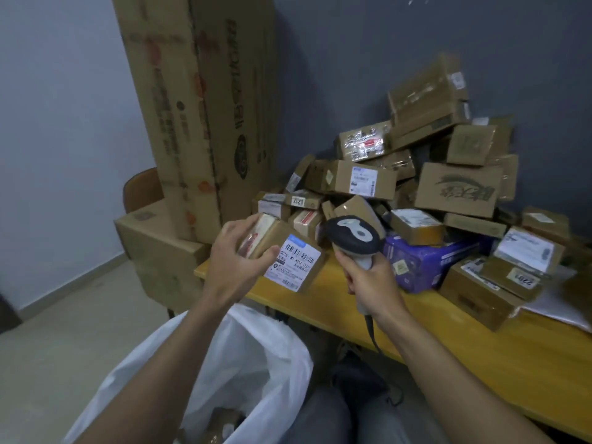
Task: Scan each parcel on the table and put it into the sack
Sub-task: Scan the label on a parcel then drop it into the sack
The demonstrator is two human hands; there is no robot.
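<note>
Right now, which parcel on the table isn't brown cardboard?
The purple parcel, lying on the yellow table beside the scanner held in the right hand; every other one is brown cardboard.

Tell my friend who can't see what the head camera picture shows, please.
A person's left hand holds a small labelled parcel beside the barcode scanner gripped in the right hand, above a yellow table heaped with cardboard parcels. An open white sack waits below.
</note>
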